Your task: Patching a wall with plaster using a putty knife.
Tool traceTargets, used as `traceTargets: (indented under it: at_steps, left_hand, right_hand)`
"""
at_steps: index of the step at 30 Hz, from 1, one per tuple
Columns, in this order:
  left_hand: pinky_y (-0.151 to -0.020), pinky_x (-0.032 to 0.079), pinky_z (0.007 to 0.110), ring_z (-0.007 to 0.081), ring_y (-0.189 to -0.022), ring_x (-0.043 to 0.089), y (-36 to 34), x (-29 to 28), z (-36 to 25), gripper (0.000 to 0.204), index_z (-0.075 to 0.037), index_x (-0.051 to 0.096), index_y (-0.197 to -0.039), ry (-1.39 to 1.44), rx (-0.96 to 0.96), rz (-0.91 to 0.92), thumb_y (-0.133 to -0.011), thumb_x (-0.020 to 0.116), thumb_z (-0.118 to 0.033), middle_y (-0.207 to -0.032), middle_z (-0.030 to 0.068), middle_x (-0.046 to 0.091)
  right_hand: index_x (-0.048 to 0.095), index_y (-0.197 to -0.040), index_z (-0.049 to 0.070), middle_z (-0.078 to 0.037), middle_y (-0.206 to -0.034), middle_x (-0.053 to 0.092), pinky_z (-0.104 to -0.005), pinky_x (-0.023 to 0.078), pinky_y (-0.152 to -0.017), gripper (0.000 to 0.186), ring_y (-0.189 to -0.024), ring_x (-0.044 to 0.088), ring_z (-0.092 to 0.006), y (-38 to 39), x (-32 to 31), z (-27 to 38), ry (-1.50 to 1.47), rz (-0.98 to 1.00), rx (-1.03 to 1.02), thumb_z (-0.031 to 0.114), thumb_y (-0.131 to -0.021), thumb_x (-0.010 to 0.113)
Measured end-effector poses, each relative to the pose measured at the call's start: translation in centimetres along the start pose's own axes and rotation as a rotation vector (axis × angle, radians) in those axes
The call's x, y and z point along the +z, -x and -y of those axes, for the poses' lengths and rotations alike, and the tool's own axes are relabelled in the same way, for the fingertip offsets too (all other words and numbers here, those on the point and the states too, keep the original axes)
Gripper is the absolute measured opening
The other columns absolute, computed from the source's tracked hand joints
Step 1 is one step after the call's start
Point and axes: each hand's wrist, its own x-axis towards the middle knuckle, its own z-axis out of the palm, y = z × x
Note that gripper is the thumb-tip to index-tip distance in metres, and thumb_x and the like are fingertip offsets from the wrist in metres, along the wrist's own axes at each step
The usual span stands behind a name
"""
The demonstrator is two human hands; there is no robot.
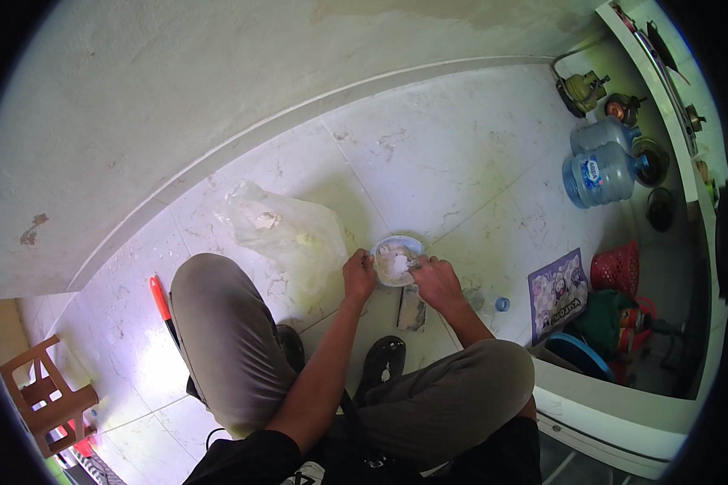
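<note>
Between my knees, a shallow white bowl holds a white, paste-like mass. My left hand is closed on the bowl's left rim, thumb near the edge. On the other side, my right hand is closed around a small greyish tool that reaches into the bowl; its kind is mostly hidden by my fingers. Just below the bowl, a flat rectangular piece with a pale smeared face lies on the floor. A translucent plastic bag with pale stuff inside slumps to the left.
Right of my right forearm lies a clear bottle with a blue cap. Large blue water jugs, a gas cylinder, a red basket and a purple printed sheet stand under the counter. At left are a brown stool and an orange-handled tool.
</note>
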Motion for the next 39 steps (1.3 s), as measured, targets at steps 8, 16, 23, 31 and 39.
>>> traceTargets:
  at_steps: [8, 16, 23, 31, 39]
  left_hand:
    - [-0.069, 0.048, 0.048, 0.0436, -0.079, 0.064, -0.1, 0.4, 0.7, 0.007, 0.002, 0.059, -0.089, 0.093, -0.040, 0.005, -0.092, 0.061, -0.005, -0.082, 0.0236, 0.066]
    - [-0.067, 0.048, 0.047, 0.0430, -0.077, 0.064, 0.4, 0.8, 0.5, 0.006, 0.002, 0.059, -0.089, 0.107, -0.024, -0.017, -0.092, 0.061, -0.003, -0.080, 0.0230, 0.066]
    - [-0.067, 0.048, 0.045, 0.0422, -0.076, 0.065, 0.4, 0.0, 0.3, 0.006, 0.002, 0.060, -0.091, 0.112, -0.042, -0.025, -0.093, 0.061, -0.004, -0.079, 0.0227, 0.066]
    - [-0.062, 0.051, 0.041, 0.0341, -0.070, 0.067, 0.6, 0.6, 0.5, 0.007, 0.002, 0.060, -0.092, 0.050, 0.087, -0.050, -0.094, 0.062, -0.004, -0.079, 0.0199, 0.067]
    - [-0.066, 0.049, 0.044, 0.0397, -0.074, 0.066, 0.9, 0.4, -1.0, 0.006, 0.002, 0.059, -0.089, 0.074, 0.020, -0.026, -0.092, 0.062, -0.003, -0.078, 0.0220, 0.067]
  right_hand:
    - [0.073, -0.107, 0.006, -0.023, -0.087, 0.067, -0.0486, 0.053, -0.074, 0.029, -0.085, 0.069, -0.0385, -1.0, 0.5, -1.0, -0.309, 0.152, 0.321, 0.015, -0.081, 0.065]
    - [0.071, -0.111, 0.003, -0.025, -0.092, 0.070, -0.0518, 0.053, -0.081, 0.028, -0.087, 0.067, -0.0435, 1.0, 2.8, 0.9, -0.617, 0.080, 0.579, 0.019, -0.089, 0.062]
    - [0.071, -0.101, -0.002, -0.025, -0.084, 0.069, -0.0507, 0.053, -0.080, 0.026, -0.086, 0.067, -0.0447, -0.2, 0.1, 0.0, -0.492, 0.087, 0.635, 0.021, -0.090, 0.061]
    - [0.067, -0.094, -0.002, -0.016, -0.073, 0.065, -0.0327, 0.036, -0.039, 0.020, -0.045, 0.051, -0.0172, 2.8, 4.9, -1.3, -1.370, 0.352, 1.093, 0.017, -0.092, 0.059]
    - [0.060, -0.108, 0.001, -0.010, -0.070, 0.060, -0.0227, 0.021, -0.034, 0.022, -0.038, 0.031, -0.0063, 5.1, 6.9, 1.9, -2.147, 0.151, 1.271, 0.019, -0.098, 0.052]
